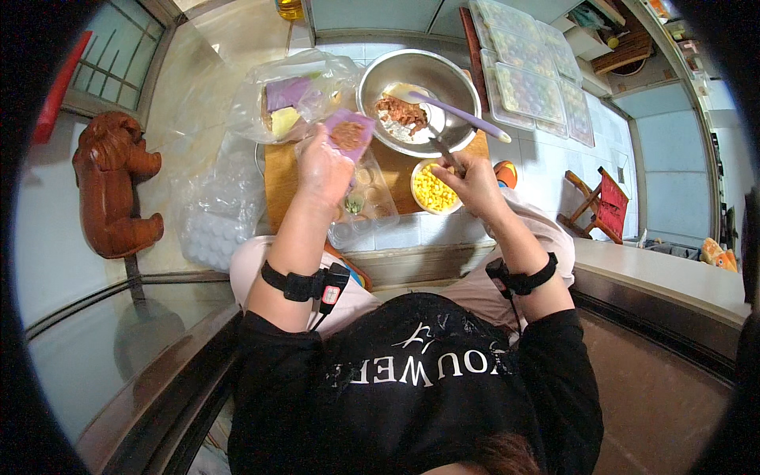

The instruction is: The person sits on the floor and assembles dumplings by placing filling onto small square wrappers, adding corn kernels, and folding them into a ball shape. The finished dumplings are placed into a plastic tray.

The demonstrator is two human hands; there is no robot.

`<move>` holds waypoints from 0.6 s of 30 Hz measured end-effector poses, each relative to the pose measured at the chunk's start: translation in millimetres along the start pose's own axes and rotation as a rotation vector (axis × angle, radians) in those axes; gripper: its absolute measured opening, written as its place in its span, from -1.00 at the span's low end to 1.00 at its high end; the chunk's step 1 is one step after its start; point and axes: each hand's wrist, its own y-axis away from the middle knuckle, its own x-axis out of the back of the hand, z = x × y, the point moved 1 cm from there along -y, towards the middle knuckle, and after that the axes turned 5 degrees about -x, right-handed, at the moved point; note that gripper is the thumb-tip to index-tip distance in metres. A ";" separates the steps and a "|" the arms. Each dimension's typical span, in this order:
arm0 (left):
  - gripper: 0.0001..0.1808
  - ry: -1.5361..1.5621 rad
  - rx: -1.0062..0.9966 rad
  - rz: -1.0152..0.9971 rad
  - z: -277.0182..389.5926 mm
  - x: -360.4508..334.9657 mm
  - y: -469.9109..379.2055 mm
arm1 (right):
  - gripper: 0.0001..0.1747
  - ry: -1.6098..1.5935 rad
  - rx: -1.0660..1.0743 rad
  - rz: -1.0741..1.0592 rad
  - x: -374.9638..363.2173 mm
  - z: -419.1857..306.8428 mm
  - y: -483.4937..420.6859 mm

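On my left hand (323, 163) rests a purple dough wrapper (363, 127) with brown minced filling (347, 136) spread over its middle. My right hand (472, 184) grips a metal utensil (446, 155) beside the large steel bowl (466, 83); its type is unclear. Inside the bowl lies more minced filling (399, 114), and a spatula with a purple handle (460, 111) leans across the rim. Just left of my right hand is a tub of yellow corn kernels (433, 189). Partly under my left forearm, a clear plastic tray (380, 205) with round cups holds a greenish dumpling (354, 204).
An open plastic bag (249, 89) contains purple wrappers (291, 92) and yellow wrappers (285, 120). Bagged trays (208, 240) lie left of the wooden board (282, 178). Stacked lidded boxes (528, 77) stand right of the bowl. A folding stool (608, 205) and a carved wooden dog (110, 184) flank the area.
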 end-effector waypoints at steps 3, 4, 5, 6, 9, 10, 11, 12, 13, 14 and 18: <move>-0.54 -0.057 0.082 -0.100 -14.5 -10.4 12.8 | -0.75 -0.153 0.172 -0.010 3.3 -39.4 -5.8; -0.54 -0.061 0.105 -0.077 -17.4 -13.6 16.2 | -0.75 -0.212 0.269 -0.015 2.1 -50.9 -11.7; -0.55 -0.057 0.120 -0.069 -19.7 -16.4 19.3 | -0.76 -0.092 0.280 -0.055 1.5 -59.6 -18.6; -0.55 -0.077 0.121 -0.080 -22.0 -19.2 21.9 | -0.76 -0.032 0.258 -0.067 -2.7 -67.7 -25.9; -0.55 -0.051 0.153 -0.096 -19.3 -21.3 23.8 | -0.77 -0.001 0.306 -0.038 -15.7 -84.8 -38.4; -0.54 -0.064 0.152 -0.089 -17.1 -20.1 24.3 | -0.77 0.012 0.273 -0.031 -18.3 -88.0 -40.6; -0.54 -0.044 0.132 -0.135 -15.3 -19.8 24.5 | -0.78 0.027 0.336 0.003 -18.6 -90.8 -41.2; -0.54 -0.026 0.129 -0.145 -14.1 -19.2 24.2 | -0.78 0.052 0.355 0.028 -18.0 -92.8 -41.8; -0.53 -0.008 0.126 -0.156 -13.2 -18.8 23.8 | -0.78 0.081 0.376 0.060 -17.2 -94.7 -42.0; -0.53 -0.005 0.125 -0.122 -13.2 -18.5 23.2 | -0.79 0.071 0.356 0.054 -16.8 -96.2 -42.4; -0.52 0.024 0.110 -0.070 -12.2 -17.1 20.8 | -0.82 0.047 0.321 0.039 -16.9 -99.9 -46.3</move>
